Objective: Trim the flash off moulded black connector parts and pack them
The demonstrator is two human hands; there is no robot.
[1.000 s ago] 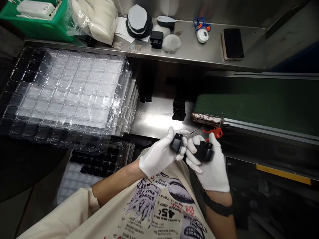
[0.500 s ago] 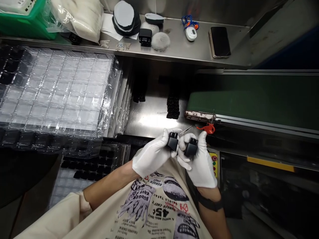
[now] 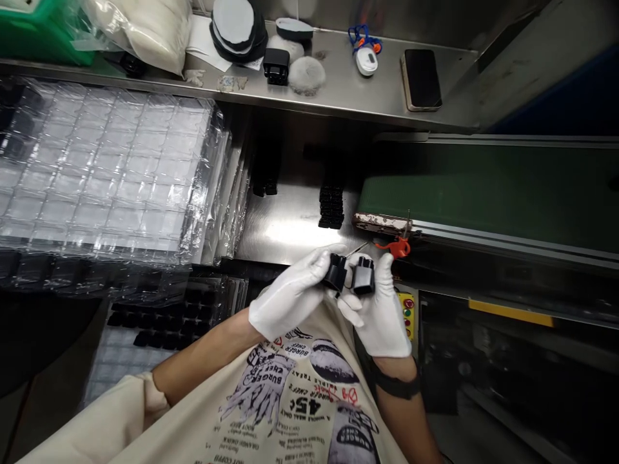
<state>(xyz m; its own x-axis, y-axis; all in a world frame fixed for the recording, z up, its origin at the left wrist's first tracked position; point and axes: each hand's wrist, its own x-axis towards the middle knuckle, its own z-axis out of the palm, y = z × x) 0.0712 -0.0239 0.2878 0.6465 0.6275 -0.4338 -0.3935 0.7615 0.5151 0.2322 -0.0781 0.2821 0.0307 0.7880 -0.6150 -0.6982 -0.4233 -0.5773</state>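
Note:
In front of my chest, both hands wear white gloves. My left hand [image 3: 294, 283] is closed, thumb and fingers gripping a small black plug adapter [image 3: 335, 272] with two stubby prongs on top. Close beside it, my right hand [image 3: 384, 309] holds a similar black plug adapter [image 3: 363, 276], its broad face catching the light. The two adapters are side by side, prongs up, with a narrow gap between them. A thin metal tool [image 3: 358, 249] shows just beyond the fingers; its near end is hidden.
Stacked clear plastic trays [image 3: 111, 174] fill the left. Rows of small black parts [image 3: 331, 207] lie on the steel bench [image 3: 290, 225]. A green conveyor belt [image 3: 483, 187] runs right, with an orange-handled item [image 3: 399, 247] at its corner. A phone [image 3: 422, 80] rests on the shelf [image 3: 338, 96].
The right adapter has turned, so its face now looks lighter and shinier. The left adapter has tilted slightly. The whole view has shifted a little, moving the scene leftward.

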